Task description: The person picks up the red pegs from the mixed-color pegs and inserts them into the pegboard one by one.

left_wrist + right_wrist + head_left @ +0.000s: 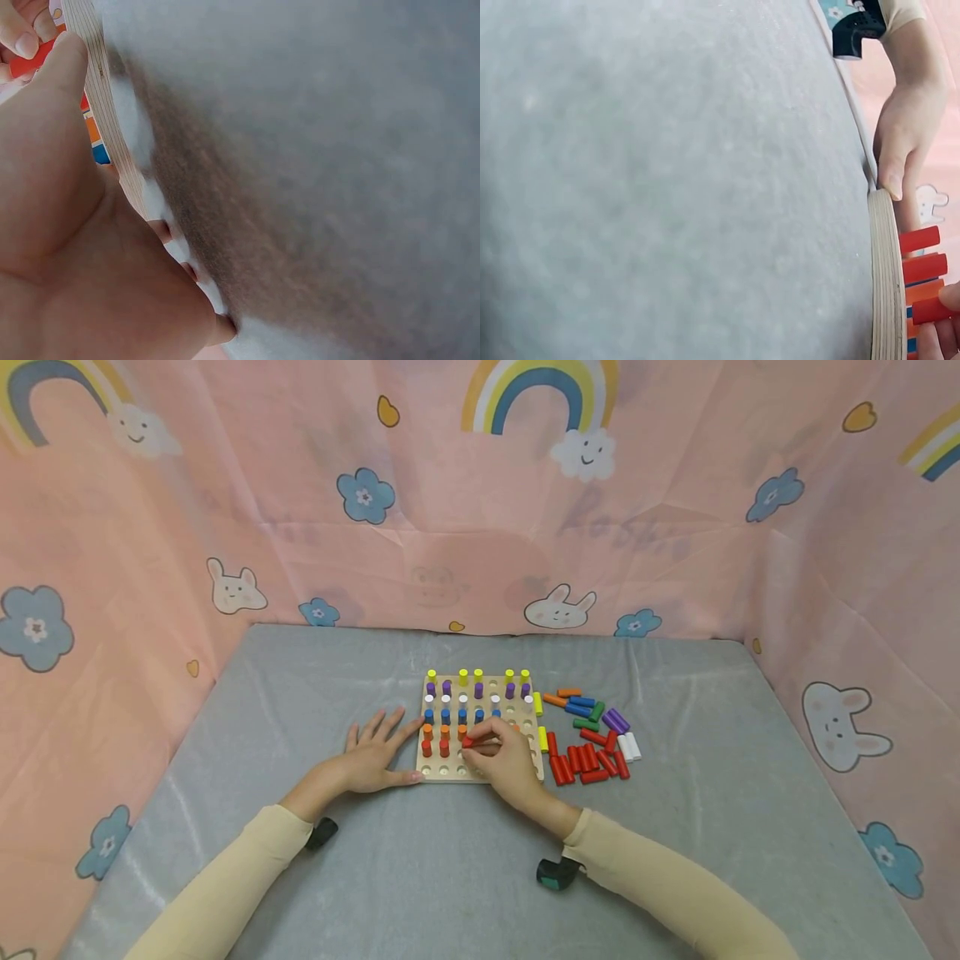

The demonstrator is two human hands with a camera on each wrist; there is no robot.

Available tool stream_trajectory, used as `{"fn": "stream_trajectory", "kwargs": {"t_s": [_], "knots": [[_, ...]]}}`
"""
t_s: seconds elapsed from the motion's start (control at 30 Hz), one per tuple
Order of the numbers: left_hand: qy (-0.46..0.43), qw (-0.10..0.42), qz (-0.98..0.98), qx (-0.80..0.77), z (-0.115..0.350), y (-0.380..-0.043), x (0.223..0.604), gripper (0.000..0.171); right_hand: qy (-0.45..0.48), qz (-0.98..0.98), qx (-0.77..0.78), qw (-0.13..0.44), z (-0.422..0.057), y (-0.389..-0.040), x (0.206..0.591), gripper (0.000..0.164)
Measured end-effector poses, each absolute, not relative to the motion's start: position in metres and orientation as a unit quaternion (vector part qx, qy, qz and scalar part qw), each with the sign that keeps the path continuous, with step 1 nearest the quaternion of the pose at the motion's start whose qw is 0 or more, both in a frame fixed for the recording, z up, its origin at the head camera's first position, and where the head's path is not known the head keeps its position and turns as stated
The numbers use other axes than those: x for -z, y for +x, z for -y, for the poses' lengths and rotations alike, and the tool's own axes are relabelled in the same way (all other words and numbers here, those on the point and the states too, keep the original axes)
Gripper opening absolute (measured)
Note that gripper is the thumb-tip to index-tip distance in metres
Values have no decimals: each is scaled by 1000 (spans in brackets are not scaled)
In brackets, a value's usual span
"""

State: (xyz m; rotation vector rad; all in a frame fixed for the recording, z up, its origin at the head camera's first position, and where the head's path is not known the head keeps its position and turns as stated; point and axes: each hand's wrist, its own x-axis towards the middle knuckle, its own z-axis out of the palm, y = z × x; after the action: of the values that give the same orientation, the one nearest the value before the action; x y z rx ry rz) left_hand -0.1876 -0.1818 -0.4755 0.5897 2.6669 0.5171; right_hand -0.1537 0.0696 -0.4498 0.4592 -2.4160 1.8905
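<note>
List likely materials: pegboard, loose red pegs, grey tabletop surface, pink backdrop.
Pegboard: wood, probably plywood, pale and matte; fine parallel lines run along its edge.
Loose red pegs: painted wood or plastic; smooth, even colour leaves it open.
Grey tabletop surface: likely velvety cloth; soft, mottled sheen.
Pink backdrop: seemingly thin printed fabric, dull finish; creases and folds show.
</note>
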Motion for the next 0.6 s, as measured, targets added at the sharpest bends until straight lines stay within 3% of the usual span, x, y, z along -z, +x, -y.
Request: {"fn": "stream_trajectory", "kwargs": {"t_s": [0.6], "knots": [[202, 188, -943, -185, 181, -188, 474, 92, 131, 786, -603, 41, -61, -154, 460, 21]]}}
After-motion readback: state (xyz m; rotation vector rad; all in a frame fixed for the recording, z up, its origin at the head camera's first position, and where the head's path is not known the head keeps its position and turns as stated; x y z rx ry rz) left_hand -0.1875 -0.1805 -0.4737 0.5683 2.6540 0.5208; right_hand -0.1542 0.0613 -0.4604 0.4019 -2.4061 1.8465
